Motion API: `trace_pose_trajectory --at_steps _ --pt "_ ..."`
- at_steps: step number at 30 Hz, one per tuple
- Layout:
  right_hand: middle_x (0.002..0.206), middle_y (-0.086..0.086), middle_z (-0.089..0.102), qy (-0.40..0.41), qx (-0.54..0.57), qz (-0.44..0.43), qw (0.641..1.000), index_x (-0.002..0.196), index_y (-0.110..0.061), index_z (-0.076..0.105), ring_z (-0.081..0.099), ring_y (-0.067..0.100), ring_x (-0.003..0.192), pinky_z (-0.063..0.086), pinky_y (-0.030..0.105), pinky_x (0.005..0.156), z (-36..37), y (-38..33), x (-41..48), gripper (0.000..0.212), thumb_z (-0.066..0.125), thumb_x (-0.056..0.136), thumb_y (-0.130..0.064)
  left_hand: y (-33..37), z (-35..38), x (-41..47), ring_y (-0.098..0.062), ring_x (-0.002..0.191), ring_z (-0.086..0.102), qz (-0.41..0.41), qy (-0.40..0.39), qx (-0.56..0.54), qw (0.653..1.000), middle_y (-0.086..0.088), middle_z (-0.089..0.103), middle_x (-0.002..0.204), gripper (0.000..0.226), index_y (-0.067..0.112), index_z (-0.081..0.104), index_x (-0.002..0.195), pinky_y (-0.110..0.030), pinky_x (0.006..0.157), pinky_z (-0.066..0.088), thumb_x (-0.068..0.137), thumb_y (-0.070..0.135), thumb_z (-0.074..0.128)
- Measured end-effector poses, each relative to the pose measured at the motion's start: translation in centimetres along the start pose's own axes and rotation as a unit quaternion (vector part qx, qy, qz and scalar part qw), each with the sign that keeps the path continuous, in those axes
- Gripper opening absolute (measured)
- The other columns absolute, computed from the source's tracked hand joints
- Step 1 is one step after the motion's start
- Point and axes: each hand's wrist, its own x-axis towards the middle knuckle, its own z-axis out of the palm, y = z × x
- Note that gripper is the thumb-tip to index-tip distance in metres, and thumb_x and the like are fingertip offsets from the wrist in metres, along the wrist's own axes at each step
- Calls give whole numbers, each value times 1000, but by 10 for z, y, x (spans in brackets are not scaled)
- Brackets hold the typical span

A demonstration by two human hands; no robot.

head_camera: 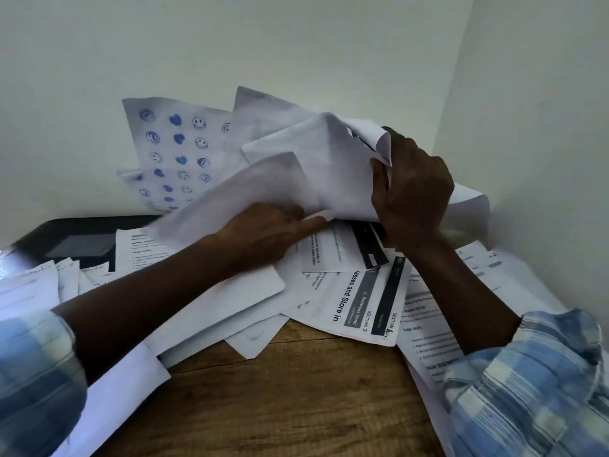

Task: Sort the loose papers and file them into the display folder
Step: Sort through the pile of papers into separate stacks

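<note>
While right hand (pixel 412 186) grips raised papers (pixel 313 153), left hand (pixel 260 232) beneath, fingers (pixel 309 223) straight

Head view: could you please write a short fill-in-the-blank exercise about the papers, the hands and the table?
1. The lifted papers are gripped by the person's ____ hand.
2. The sheet leaning on the wall shows smileys and hearts printed in ____.
3. The bare top of the table is made of ____.
4. The black folder lies at the far ____ of the table.

Missing words: right; blue; wood; left.
</note>
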Motion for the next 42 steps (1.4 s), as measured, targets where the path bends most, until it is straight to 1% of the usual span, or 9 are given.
trace_pose_trajectory --at_steps 4,7,11,16,22,26,32,35,42 --pt "98 6 70 -9 20 26 999 128 -13 63 62 31 75 43 36 64 2 4 1 35 67 93 -20 -5 2 -1 -30 104 66 -18 -76 -5 997 -5 61 120 28 23 64 122 -41 74 57 96 31 60" --pt "98 5 71 -17 34 33 999 129 -14 64 63 32 75 45 36 65 2 4 -2 37 68 93 -20 1 4 0 -21 126 56 -56 -200 -19 978 2 53 140 68 27 61 131 -40 95 53 89 78 48" --pt "101 4 72 -28 47 41 998 130 -15 64 65 32 76 46 36 66 4 1 -6 37 67 94 -20 7 3 9 -25 116 61 -19 -236 -27 971 -1 64 125 56 22 66 116 -36 92 50 95 71 48" --pt "97 7 71 -46 60 10 997 130 -14 63 64 34 73 49 40 64 5 -6 -13 36 64 95 -20 16 5 18 -30 87 69 49 -188 14 981 -7 72 91 32 16 69 91 -38 75 56 97 40 49" --pt "93 6 70 -86 52 -17 995 132 -15 63 64 33 72 49 42 64 3 -15 -16 35 61 98 -25 25 6 21 -35 73 69 56 -130 72 987 -9 70 87 18 13 70 94 -34 57 44 90 25 57" --pt "100 5 72 -117 104 -56 986 134 -15 62 67 30 80 49 42 70 -3 -14 -12 57 56 97 -58 -8 1 14 -36 56 64 54 9 28 998 -12 66 75 15 9 71 86 -35 43 51 79 19 63" --pt "99 10 69 -184 -19 -137 973 152 -16 39 64 34 85 47 46 83 6 -16 -19 99 68 79 -75 -41 -17 10 -36 79 68 55 15 5 998 -12 70 89 29 10 71 94 -42 60 57 95 25 46" --pt "91 9 71 -188 -27 -101 977 151 -15 42 66 34 82 46 45 87 11 -20 -29 90 80 80 -54 -42 -19 7 -34 78 68 73 7 3 997 -9 70 84 9 12 68 88 -38 61 55 93 17 63" --pt "85 7 76 -187 -41 -53 980 136 -15 58 70 34 77 46 43 89 10 -25 -33 60 80 85 -39 -20 -49 -4 -24 99 63 8 56 -83 995 1 66 110 36 24 67 108 -40 77 52 102 54 48"
